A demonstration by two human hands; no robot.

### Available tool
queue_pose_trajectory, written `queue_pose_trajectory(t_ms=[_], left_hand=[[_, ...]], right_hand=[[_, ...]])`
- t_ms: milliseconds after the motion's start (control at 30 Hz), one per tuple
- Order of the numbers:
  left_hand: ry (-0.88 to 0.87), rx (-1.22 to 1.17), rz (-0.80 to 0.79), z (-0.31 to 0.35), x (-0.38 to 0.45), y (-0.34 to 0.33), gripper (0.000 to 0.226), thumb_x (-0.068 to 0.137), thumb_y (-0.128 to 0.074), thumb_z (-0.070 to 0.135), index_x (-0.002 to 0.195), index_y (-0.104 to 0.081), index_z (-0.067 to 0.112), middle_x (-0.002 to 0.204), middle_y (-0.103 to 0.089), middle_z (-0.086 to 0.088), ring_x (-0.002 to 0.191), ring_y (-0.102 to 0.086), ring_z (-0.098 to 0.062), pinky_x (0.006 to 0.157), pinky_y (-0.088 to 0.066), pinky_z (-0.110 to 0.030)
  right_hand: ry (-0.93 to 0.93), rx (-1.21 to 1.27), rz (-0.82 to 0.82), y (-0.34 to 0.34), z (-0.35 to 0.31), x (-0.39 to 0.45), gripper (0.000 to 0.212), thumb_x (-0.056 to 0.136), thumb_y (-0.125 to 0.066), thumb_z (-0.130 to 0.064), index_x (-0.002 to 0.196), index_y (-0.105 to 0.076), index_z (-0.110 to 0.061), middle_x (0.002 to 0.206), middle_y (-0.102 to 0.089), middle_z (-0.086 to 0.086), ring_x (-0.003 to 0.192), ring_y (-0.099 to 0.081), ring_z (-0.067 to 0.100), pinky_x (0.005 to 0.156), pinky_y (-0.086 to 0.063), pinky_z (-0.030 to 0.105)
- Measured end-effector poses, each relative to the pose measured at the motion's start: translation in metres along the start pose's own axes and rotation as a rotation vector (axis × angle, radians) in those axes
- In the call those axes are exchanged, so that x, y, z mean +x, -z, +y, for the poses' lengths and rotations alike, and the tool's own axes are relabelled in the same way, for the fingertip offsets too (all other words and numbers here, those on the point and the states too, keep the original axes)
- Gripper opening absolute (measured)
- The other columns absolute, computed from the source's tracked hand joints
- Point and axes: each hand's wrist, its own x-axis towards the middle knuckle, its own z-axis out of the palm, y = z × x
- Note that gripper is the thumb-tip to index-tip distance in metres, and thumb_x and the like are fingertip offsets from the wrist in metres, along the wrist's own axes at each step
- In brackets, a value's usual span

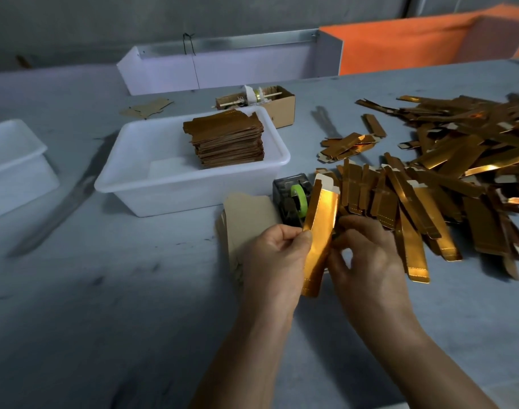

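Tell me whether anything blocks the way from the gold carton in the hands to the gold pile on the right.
Nothing visible does. The gold carton is held by the left hand and right hand, and the pile starts just beyond the right hand. The tape dispenser stands behind the carton, off that path.

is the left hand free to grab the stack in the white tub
Probably not yet: the left hand pinches the gold carton, though the path to the stack in the open tub looks clear.
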Motion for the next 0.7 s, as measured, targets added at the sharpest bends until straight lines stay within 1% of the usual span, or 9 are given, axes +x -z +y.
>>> queue_pose_trajectory(t_ms=[100, 167, 233, 333, 400, 467, 567, 633, 700], left_hand=[[0.001, 0.010, -0.001, 0.002, -0.001, 0.000, 0.010, 0.091, -0.063, 0.029, 0.091, -0.070, 0.022, 0.076, -0.071, 0.008, 0.062, -0.067, -0.004, 0.049, -0.048, -0.015], [0.000, 0.041, 0.002, 0.004, -0.002, 0.001, 0.009, 0.091, -0.063, 0.031, 0.087, -0.069, 0.025, 0.080, -0.071, 0.010, 0.069, -0.067, -0.005, 0.053, -0.049, -0.017], [0.008, 0.051, -0.007, 0.006, -0.003, 0.002, 0.009, 0.090, -0.063, 0.031, 0.083, -0.066, 0.028, 0.081, -0.071, 0.013, 0.075, -0.066, -0.004, 0.060, -0.050, -0.018], [0.046, 0.027, -0.027, 0.010, -0.001, 0.004, 0.013, 0.089, -0.065, 0.030, 0.077, -0.067, 0.026, 0.070, -0.069, 0.013, 0.065, -0.062, 0.000, 0.059, -0.051, -0.018], [0.082, -0.004, -0.059, 0.013, -0.002, 0.005, 0.011, 0.088, -0.066, 0.026, 0.079, -0.070, 0.021, 0.072, -0.071, 0.007, 0.068, -0.064, -0.008, 0.065, -0.054, -0.027], [0.091, -0.015, -0.085, 0.015, -0.006, 0.007, 0.010, 0.088, -0.066, 0.024, 0.081, -0.071, 0.019, 0.076, -0.073, 0.002, 0.074, -0.068, -0.017, 0.072, -0.057, -0.035], [0.062, -0.016, -0.111, 0.014, -0.012, 0.010, 0.010, 0.089, -0.066, 0.027, 0.082, -0.071, 0.020, 0.079, -0.074, 0.000, 0.079, -0.070, -0.021, 0.072, -0.058, -0.040], [0.068, -0.051, -0.141, 0.015, -0.015, 0.012, 0.010, 0.089, -0.066, 0.025, 0.081, -0.070, 0.020, 0.077, -0.074, 0.002, 0.072, -0.071, -0.014, 0.062, -0.058, -0.028], [0.110, -0.130, -0.166, 0.017, -0.017, 0.014, 0.008, 0.088, -0.067, 0.019, 0.080, -0.070, 0.017, 0.079, -0.075, -0.002, 0.074, -0.073, -0.014, 0.065, -0.058, -0.025]], right_hand=[[0.104, -0.226, 0.000, 0.003, -0.007, 0.003, 0.018, 0.069, -0.074, -0.008, 0.086, -0.070, -0.003, 0.104, -0.064, 0.016, 0.094, -0.058, 0.036, 0.071, -0.046, 0.042], [0.058, -0.289, -0.063, 0.003, -0.004, 0.003, 0.018, 0.072, -0.074, -0.003, 0.089, -0.070, -0.001, 0.104, -0.063, 0.017, 0.095, -0.057, 0.036, 0.074, -0.047, 0.043], [0.017, -0.278, -0.135, 0.007, 0.003, -0.002, 0.016, 0.080, -0.068, -0.001, 0.095, -0.070, 0.001, 0.109, -0.060, 0.017, 0.097, -0.056, 0.032, 0.078, -0.049, 0.036], [-0.132, 0.030, -0.150, 0.023, 0.007, -0.006, 0.007, 0.088, -0.060, -0.015, 0.092, -0.066, -0.013, 0.107, -0.057, 0.002, 0.089, -0.054, 0.015, 0.066, -0.043, 0.019], [-0.345, 0.433, -0.241, 0.038, 0.005, -0.005, 0.007, 0.089, -0.056, -0.021, 0.085, -0.062, -0.019, 0.093, -0.062, -0.003, 0.084, -0.058, 0.013, 0.065, -0.043, 0.021], [-0.417, 0.738, -0.313, 0.054, -0.003, -0.003, 0.010, 0.087, -0.056, -0.019, 0.081, -0.064, -0.020, 0.080, -0.066, -0.003, 0.079, -0.063, 0.014, 0.067, -0.046, 0.024], [-0.306, 0.799, -0.423, 0.067, -0.012, -0.001, 0.013, 0.081, -0.056, -0.022, 0.080, -0.068, -0.020, 0.075, -0.068, -0.005, 0.071, -0.064, 0.007, 0.063, -0.048, 0.022], [-0.230, 0.778, -0.474, 0.069, -0.016, 0.001, 0.016, 0.074, -0.056, -0.028, 0.079, -0.070, -0.022, 0.078, -0.069, -0.004, 0.072, -0.063, 0.005, 0.060, -0.050, 0.017], [-0.169, 0.744, -0.490, 0.069, -0.019, 0.004, 0.017, 0.072, -0.055, -0.031, 0.079, -0.070, -0.027, 0.080, -0.069, -0.006, 0.074, -0.062, 0.004, 0.061, -0.049, 0.011]])
